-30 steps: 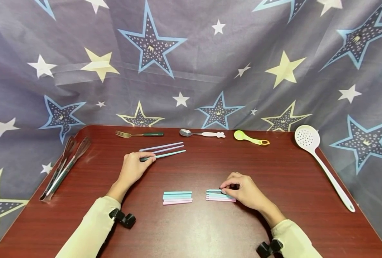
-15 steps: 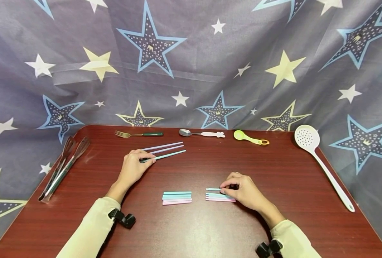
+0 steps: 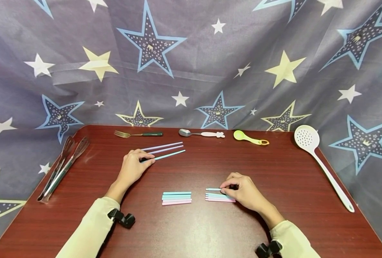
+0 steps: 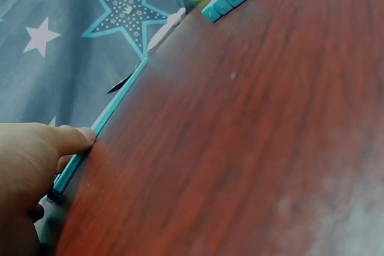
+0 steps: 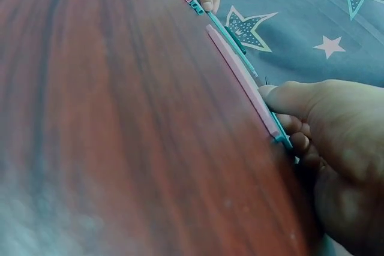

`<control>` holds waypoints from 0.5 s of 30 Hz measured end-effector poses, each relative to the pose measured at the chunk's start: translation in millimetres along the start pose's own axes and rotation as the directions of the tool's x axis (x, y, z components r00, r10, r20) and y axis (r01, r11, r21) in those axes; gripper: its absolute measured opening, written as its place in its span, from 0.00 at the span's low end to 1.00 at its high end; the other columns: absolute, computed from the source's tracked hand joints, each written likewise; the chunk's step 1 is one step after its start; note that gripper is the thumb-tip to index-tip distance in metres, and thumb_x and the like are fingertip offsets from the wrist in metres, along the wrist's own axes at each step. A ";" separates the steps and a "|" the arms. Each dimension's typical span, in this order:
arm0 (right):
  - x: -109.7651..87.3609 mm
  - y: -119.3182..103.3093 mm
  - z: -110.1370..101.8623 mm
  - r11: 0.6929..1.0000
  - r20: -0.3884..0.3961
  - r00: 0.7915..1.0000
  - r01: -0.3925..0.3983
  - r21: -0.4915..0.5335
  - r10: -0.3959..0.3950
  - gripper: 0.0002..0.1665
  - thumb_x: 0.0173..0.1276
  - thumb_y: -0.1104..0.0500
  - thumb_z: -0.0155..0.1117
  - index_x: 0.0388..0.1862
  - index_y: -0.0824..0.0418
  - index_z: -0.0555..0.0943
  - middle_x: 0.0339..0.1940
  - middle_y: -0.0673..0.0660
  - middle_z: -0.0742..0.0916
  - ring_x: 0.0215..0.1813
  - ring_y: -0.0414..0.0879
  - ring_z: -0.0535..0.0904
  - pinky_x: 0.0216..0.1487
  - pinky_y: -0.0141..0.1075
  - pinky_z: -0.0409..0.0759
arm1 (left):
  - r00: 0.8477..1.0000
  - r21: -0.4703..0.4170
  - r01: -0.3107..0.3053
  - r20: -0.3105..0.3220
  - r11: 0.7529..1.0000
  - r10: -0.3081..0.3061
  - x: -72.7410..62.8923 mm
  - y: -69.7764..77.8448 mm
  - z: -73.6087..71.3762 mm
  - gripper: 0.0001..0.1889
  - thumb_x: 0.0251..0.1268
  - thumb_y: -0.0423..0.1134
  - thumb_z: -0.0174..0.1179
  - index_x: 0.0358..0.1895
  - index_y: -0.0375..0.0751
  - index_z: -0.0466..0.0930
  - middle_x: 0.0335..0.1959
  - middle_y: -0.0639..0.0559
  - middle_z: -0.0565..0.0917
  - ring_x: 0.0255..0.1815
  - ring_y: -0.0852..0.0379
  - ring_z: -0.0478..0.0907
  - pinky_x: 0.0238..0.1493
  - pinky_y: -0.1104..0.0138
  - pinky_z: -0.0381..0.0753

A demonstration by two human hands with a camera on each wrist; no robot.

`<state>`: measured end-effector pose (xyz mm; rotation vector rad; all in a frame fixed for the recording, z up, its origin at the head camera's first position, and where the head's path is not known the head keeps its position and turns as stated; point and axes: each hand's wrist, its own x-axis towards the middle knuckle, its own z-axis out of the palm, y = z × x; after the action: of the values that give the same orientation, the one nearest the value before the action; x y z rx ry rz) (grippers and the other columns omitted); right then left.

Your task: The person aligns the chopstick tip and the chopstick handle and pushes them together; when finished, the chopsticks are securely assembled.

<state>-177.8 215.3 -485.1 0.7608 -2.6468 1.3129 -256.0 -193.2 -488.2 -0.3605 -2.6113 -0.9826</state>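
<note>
The left pile lay flat on the tabletop, with blue sticks on its far side and pink ones on its near side, all running left to right. The right pile lay to the right of it, with a gap between the two, and its sticks ran much the same way.

The right hand was to the right of the left pile. Its thumb and finger pinched a blue stick, which poked out from the fingers to the left. Its free end was to the right of the left pile and a bit farther back. The blue stick ran almost side by side with the right pile, with a thin gap between.

The left hand was behind the left pile and off to its left. Its fingers pinched a teal stick near one end. The rest pointed right on a slant, so the free tip was behind the left pile. Two purple sticks lay even farther behind, on nearly the same slant. The left hand was nearer to them, and the right hand was nearer to the right pile.

Nobody could tell if either pinched stick touched the tabletop.
</note>
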 end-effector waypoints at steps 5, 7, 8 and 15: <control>0.2 -0.6 1.1 1.000 -0.006 1.000 0.010 -0.001 -0.010 0.09 0.59 0.66 0.78 0.31 0.51 0.91 0.30 0.43 0.87 0.37 0.38 0.80 0.39 0.31 0.78 | 1.000 -0.004 -0.003 -0.018 1.000 0.003 0.0 3.6 -3.4 0.08 0.58 0.38 0.76 0.41 0.44 0.94 0.42 0.47 0.90 0.44 0.44 0.79 0.51 0.49 0.72; -0.1 -0.4 1.5 1.000 -0.008 1.000 0.014 -0.004 -0.014 0.09 0.60 0.66 0.78 0.31 0.50 0.91 0.30 0.42 0.87 0.37 0.38 0.80 0.39 0.31 0.78 | 0.999 -0.012 -0.018 -0.035 1.000 0.018 -0.8 7.1 -4.4 0.08 0.57 0.37 0.77 0.41 0.44 0.94 0.41 0.48 0.91 0.42 0.46 0.79 0.48 0.52 0.72; -0.3 -0.4 1.6 1.000 -0.009 1.000 0.016 -0.005 -0.016 0.09 0.60 0.66 0.78 0.30 0.50 0.91 0.30 0.42 0.87 0.37 0.38 0.80 0.40 0.31 0.78 | 0.999 -0.018 -0.027 -0.040 0.999 0.026 -1.5 9.5 -4.9 0.08 0.57 0.37 0.77 0.40 0.45 0.94 0.41 0.48 0.91 0.42 0.47 0.79 0.47 0.53 0.72; -1.2 0.5 2.0 0.999 -0.014 1.000 0.024 -0.020 -0.025 0.09 0.60 0.65 0.78 0.30 0.50 0.91 0.30 0.41 0.86 0.38 0.37 0.80 0.40 0.31 0.78 | 0.998 -0.084 -0.062 -0.001 0.995 0.063 -15.2 31.9 -4.4 0.07 0.58 0.39 0.77 0.40 0.49 0.94 0.39 0.55 0.90 0.42 0.55 0.82 0.44 0.61 0.77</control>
<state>-176.8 214.4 -487.0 0.7761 -2.6271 1.2786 -230.2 -174.7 -472.2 -0.4612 -2.5494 -1.0735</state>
